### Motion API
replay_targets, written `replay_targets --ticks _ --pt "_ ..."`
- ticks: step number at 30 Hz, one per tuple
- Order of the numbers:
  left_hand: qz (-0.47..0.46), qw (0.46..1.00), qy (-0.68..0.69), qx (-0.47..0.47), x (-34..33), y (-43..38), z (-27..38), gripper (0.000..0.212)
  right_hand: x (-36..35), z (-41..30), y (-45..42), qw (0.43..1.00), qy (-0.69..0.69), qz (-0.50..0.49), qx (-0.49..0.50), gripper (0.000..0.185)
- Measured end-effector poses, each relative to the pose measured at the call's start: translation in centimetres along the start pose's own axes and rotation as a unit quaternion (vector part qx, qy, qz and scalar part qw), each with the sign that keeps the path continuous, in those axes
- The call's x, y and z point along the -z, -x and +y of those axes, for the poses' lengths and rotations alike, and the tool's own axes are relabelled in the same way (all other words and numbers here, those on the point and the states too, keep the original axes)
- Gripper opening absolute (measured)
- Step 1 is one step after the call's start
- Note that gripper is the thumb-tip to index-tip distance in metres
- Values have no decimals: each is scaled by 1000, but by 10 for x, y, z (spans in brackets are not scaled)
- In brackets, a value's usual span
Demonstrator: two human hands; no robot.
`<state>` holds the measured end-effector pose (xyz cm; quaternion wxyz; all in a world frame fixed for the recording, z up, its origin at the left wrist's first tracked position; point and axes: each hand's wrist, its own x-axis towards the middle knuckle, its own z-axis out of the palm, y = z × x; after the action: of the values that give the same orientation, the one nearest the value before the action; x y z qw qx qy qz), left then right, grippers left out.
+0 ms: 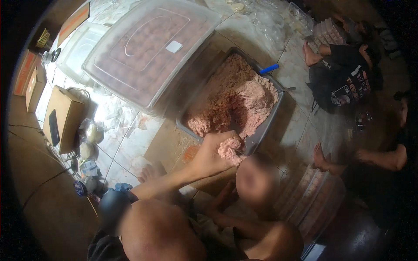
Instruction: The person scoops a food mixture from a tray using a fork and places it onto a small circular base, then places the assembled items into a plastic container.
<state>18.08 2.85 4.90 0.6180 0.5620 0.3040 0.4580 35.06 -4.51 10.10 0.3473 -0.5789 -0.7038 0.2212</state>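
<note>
My left hand [220, 150] is closed like a fist around pink ground meat paste [230, 150], which bulges out at its thumb side. It is over the near corner of a grey rectangular tub [258, 138]. Inside the tub lies a large mass of ground meat [258, 94], paler and smoother at the right, browner and coarser at the left. A blue handle [269, 69] and a metal utensil handle [287, 89] stick out over the far right rim. My right hand [230, 190] is low in shadow, below the left one, partly hidden; its fingers are not clear.
A large lidded plastic container [153, 52] full of round pieces stands at the upper left. Cardboard boxes [67, 119] and bagged items [93, 130] are at the left. Stacked clear trays [307, 199] stand at the lower right. Other people sit at the right, one in a black shirt [343, 78].
</note>
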Motion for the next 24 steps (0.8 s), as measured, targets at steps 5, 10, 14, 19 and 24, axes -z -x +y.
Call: replay_targets --ticks 5,10,14,19,24 --pt "60 996 -52 39 6 4 -17 40 18 -14 -12 990 130 6 -61 4" --pt "52 998 24 29 6 1 -8 48 30 -3 3 984 -38 11 -172 12" --pt "48 997 52 26 0 2 -4 45 7 -9 4 991 -81 -30 -101 9" --pt "72 992 -83 60 4 -2 -16 58 26 -19 -17 987 128 -59 -75 6" --pt "103 994 14 44 15 -5 -2 50 58 -37 -27 985 142 -19 -94 16"
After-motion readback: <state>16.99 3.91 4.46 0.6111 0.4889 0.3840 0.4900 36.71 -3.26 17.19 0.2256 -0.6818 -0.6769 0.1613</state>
